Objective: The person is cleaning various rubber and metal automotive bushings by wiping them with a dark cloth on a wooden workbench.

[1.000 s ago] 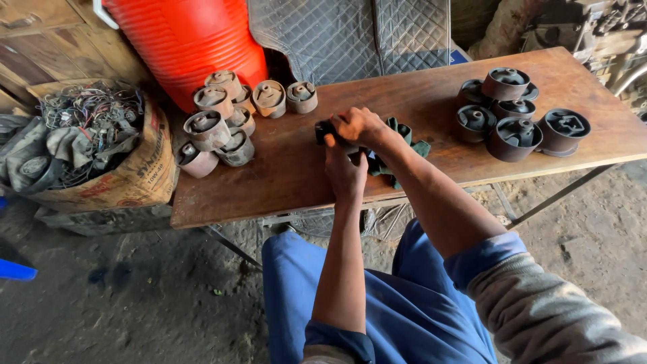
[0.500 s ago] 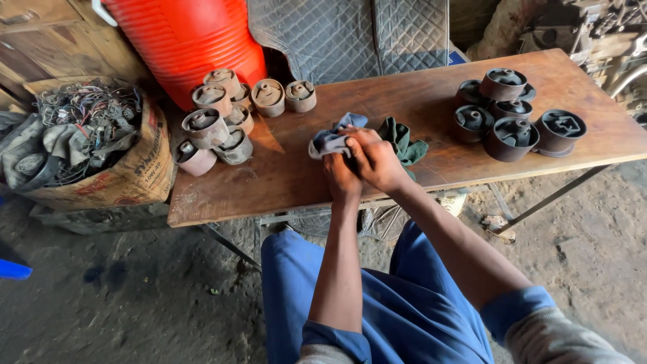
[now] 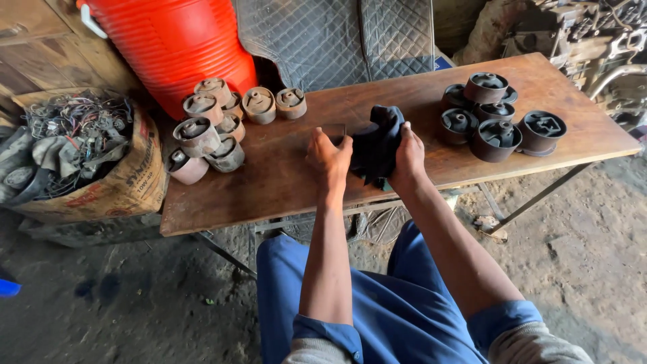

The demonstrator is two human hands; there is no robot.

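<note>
My left hand [image 3: 328, 159] sits over the middle of the wooden table [image 3: 269, 189], closed around a small dark part [image 3: 334, 129] that is mostly hidden by the fingers. My right hand [image 3: 408, 156] grips a dark crumpled cloth [image 3: 377, 143], which hangs between the two hands and touches the table. To the left lies a heap of several rusty brown round bushings [image 3: 210, 131]. Several darker round bushings [image 3: 497, 114] stand in a cluster to the right.
A big orange-red ribbed barrel [image 3: 175, 40] stands behind the table's left end. A sack of tangled wires [image 3: 81, 158] sits on the ground at left. A quilted grey mat [image 3: 337, 34] hangs at the back, with metal machinery [image 3: 596, 40] at top right. Folding legs [image 3: 532, 199] show below.
Both hands have lifted and drawn apart slightly. The cloth, earlier bunched around the part under both hands, now hangs from my right hand while the left holds the part beside it.
</note>
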